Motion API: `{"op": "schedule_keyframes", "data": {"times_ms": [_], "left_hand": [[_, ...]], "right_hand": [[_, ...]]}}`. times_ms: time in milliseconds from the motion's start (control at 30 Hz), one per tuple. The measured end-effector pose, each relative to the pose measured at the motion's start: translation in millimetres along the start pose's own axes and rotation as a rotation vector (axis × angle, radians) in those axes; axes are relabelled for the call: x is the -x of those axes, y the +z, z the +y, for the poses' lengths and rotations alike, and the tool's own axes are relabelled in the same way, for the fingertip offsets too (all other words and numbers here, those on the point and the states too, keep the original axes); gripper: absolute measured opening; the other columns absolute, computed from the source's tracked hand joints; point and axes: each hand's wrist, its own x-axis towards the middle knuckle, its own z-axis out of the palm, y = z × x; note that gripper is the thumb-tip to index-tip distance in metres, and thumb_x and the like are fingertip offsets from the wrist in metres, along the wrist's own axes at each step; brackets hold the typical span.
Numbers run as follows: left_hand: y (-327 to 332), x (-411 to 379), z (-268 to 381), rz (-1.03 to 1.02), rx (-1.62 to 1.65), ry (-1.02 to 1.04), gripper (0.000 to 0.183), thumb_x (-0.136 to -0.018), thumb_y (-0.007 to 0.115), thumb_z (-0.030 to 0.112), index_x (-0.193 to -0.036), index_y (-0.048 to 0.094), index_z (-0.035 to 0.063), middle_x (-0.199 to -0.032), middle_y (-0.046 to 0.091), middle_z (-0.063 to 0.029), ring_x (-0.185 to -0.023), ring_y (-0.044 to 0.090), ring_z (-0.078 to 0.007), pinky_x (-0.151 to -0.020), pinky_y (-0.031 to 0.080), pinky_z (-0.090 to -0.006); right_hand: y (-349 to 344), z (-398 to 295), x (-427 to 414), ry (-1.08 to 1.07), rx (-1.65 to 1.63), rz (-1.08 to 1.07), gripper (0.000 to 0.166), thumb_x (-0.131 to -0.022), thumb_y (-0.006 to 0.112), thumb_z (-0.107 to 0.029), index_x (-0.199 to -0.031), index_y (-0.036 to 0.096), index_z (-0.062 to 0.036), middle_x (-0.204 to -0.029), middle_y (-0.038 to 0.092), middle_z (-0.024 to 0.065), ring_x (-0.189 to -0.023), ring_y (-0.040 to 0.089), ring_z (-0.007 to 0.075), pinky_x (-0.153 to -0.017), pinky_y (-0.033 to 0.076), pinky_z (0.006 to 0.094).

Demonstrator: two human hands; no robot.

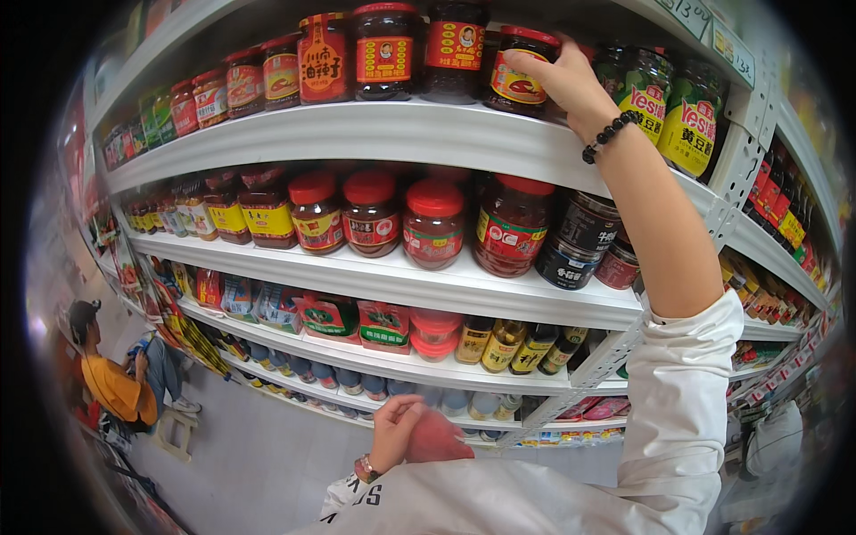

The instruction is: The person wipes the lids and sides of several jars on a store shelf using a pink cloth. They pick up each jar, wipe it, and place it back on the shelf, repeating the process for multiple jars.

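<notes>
At the top shelf, my right hand (576,83) is wrapped around a glass jar of dark sauce (520,85) with a red lid and a red-and-yellow label. The thumb lies across the label, and the other fingers are hidden behind the jar. The jar is upright at the shelf's front edge; I cannot tell whether it is lifted. Left of it stands a taller dark jar (456,50), and right of my wrist are green-and-yellow soybean sauce bottles (692,120). Low before my body, my left hand (393,428) holds a bunched red cloth (435,438).
White metal shelving (374,134) holds rows of jars, with large red-lidded jars (433,224) and stacked dark cans (582,231) one level below. A perforated upright post (745,134) stands at the right. At the lower left, a person in an orange top (120,394) sits on a low stool (175,435).
</notes>
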Motion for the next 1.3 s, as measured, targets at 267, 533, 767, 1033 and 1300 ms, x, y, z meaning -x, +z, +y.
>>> {"op": "schedule_keyframes", "data": {"times_ms": [267,533,767,1033,1300], "left_hand": [[4.5,-1.8,0.9,0.011,-0.028,-0.04,0.019,-0.081,0.058,-0.001,-0.1,0.057,-0.0034,-0.087,0.063,-0.0101,-0.08,0.06,-0.0131,-0.075,0.048,-0.0248],[27.8,-20.9,73.8,-0.242,-0.234,0.32,0.075,-0.071,0.071,0.001,-0.134,0.032,0.0028,-0.114,0.055,-0.0126,-0.08,0.056,-0.0064,-0.07,0.047,-0.0205],[83.7,-31.8,140.0,-0.533,-0.013,0.185,0.098,-0.065,0.076,0.004,-0.14,0.013,0.0013,-0.136,0.033,-0.0139,-0.123,0.037,-0.0205,-0.099,0.037,-0.0357],[98.9,-53.7,134.4,-0.444,0.028,0.299,0.066,-0.076,0.067,0.012,-0.13,0.03,-0.0014,-0.119,0.047,-0.0079,-0.108,0.048,-0.014,-0.093,0.04,-0.0308],[96.9,-60.5,138.0,-0.476,0.119,0.271,0.062,-0.079,0.067,0.031,-0.122,0.039,-0.0044,-0.113,0.054,-0.0091,-0.101,0.053,-0.0139,-0.09,0.042,-0.0296]], "right_hand": [[-22.3,-30.2,40.3,-0.351,-0.277,0.271,0.079,-0.072,0.075,-0.024,-0.133,0.028,-0.002,-0.117,0.05,0.0114,-0.106,0.052,0.0179,-0.084,0.048,0.0304],[-2.6,-41.7,181.8,-0.14,-0.384,-0.135,0.089,-0.061,0.082,-0.025,-0.129,0.031,-0.0017,-0.122,0.045,0.011,-0.112,0.048,0.0203,-0.096,0.039,0.0342],[21.8,-32.5,220.9,0.128,-0.425,-0.457,0.087,-0.064,0.078,-0.022,-0.132,0.028,-0.0044,-0.121,0.044,0.012,-0.113,0.047,0.0209,-0.096,0.038,0.0345],[25.9,-13.9,191.2,0.126,-0.473,-0.443,0.072,-0.072,0.075,-0.024,-0.128,0.036,-0.0031,-0.114,0.052,0.0077,-0.106,0.05,0.016,-0.092,0.04,0.0312],[21.2,-11.2,172.6,0.276,-0.342,-0.464,0.05,-0.086,0.059,-0.04,-0.12,0.049,-0.0053,-0.094,0.059,0.001,-0.08,0.054,0.005,-0.066,0.045,0.0192]]}}
